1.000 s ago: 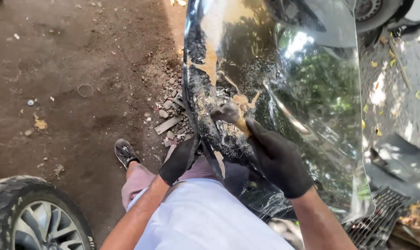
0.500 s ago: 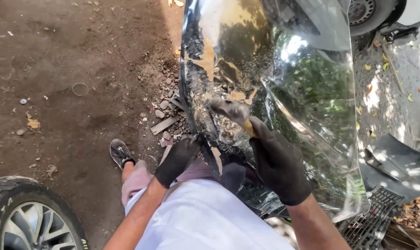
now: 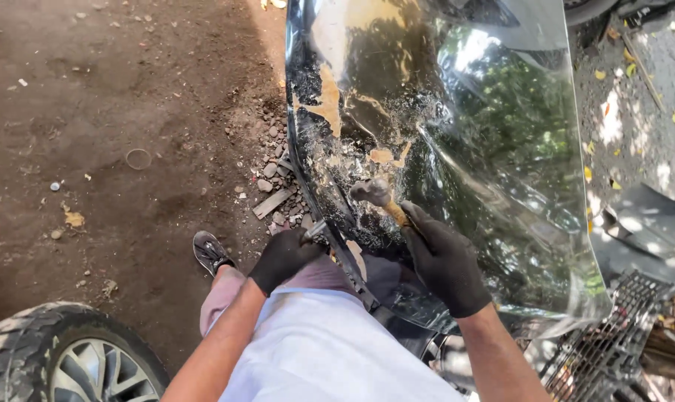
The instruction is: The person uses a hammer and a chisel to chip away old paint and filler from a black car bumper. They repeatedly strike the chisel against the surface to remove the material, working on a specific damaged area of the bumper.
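A glossy black car body panel is seen standing on the dirt ground, its lower edge resting against the person's lap. Its paint is chipped away in tan patches around a crumpled, dented area near the middle. A hammer is held in the right hand, which is covered by a black glove; the fingers are clamped around the wooden handle, just below the metal head. The head is seen touching or just above the dented area, and which of the two cannot be told. The left hand, also in a black glove, is placed at the panel's left edge, just beside the hammer hand. Its fingers are curled together around a small metal piece at that edge; what the piece is cannot be told. Small stones and rubble are scattered at the foot of the panel. A shoe is planted on the ground to the left, and a wheel with a tyre is visible in the lower left corner. A black plastic grille lies at the lower right.
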